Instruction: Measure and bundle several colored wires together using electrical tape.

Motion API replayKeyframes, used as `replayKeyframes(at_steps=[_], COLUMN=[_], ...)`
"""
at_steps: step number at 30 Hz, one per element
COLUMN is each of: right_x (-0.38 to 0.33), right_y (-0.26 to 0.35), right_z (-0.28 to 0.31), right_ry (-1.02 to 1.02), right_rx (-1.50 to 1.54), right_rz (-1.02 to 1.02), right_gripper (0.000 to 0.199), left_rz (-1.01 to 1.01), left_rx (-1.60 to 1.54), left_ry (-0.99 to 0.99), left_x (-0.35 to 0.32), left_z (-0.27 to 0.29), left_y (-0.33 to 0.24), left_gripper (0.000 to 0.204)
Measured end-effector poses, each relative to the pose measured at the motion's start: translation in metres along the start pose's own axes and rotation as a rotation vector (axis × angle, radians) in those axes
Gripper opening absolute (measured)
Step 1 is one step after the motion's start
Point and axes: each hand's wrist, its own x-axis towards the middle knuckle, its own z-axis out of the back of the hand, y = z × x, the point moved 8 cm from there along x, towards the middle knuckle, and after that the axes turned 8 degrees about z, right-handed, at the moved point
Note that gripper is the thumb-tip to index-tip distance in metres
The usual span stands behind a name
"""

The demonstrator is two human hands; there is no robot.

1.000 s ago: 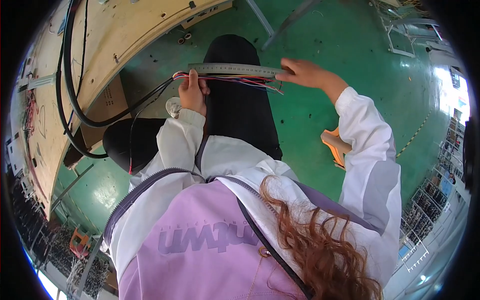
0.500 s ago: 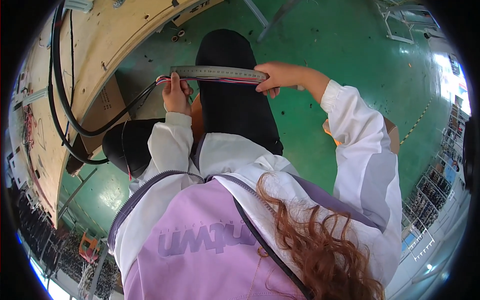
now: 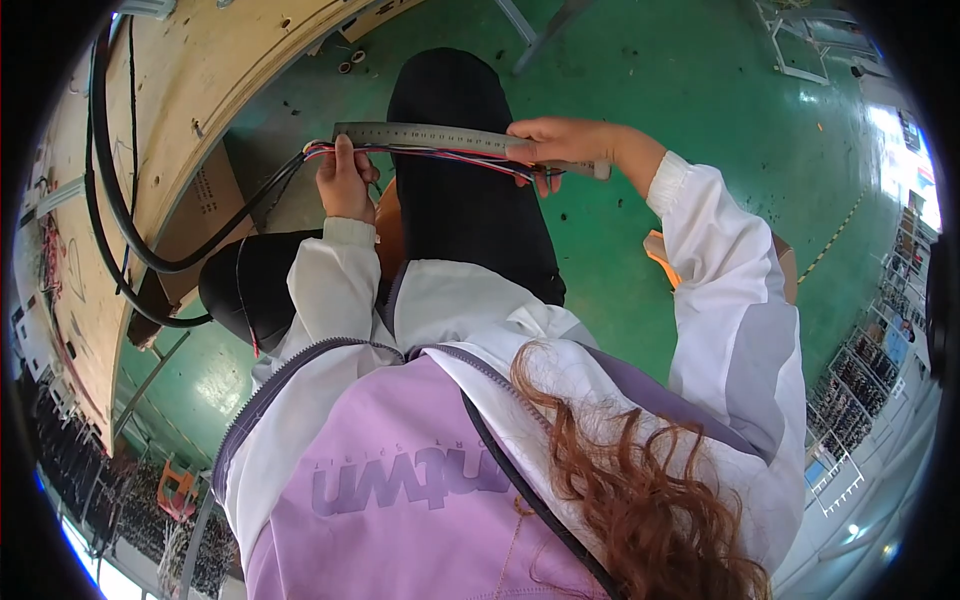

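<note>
A long steel ruler [image 3: 430,137] lies level above my lap, with a bundle of coloured wires [image 3: 440,156] stretched along its lower edge. My left hand [image 3: 345,182] pinches the wires against the ruler's left end. My right hand [image 3: 558,147] grips the ruler and the wires near its right end. The wires come out of a black cable [image 3: 270,195] that runs left toward a wooden board [image 3: 150,130].
Black cables [image 3: 110,190] loop over the wooden board at the left. A green floor [image 3: 720,100] spreads below and to the right. An orange object [image 3: 665,255] lies by my right sleeve. Metal frames [image 3: 810,45] stand at the upper right.
Both hands, the ruler and the wires sit slightly left and higher in view than a second ago. My right hand has slid along toward the ruler's right end, pulling the wires straighter.
</note>
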Motion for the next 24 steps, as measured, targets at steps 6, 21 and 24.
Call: replayKeyframes(at_steps=[6, 21, 24], right_x=[0.002, 0.01, 0.011], right_y=[-0.003, -0.016, -0.019], right_z=[0.003, 0.005, 0.007], right_ry=[-0.026, 0.06, 0.084], right_rx=[-0.057, 0.137, 0.154], right_rz=[-0.033, -0.113, -0.107], right_gripper=[0.044, 0.028, 0.029], left_rz=[-0.002, -0.018, -0.013], left_rx=[0.017, 0.043, 0.047], left_ry=[-0.025, -0.024, -0.025], left_x=[-0.001, -0.002, -0.002], left_z=[0.0, 0.002, 0.003], left_y=[0.0, -0.003, -0.003], left_gripper=[0.028, 0.03, 0.029])
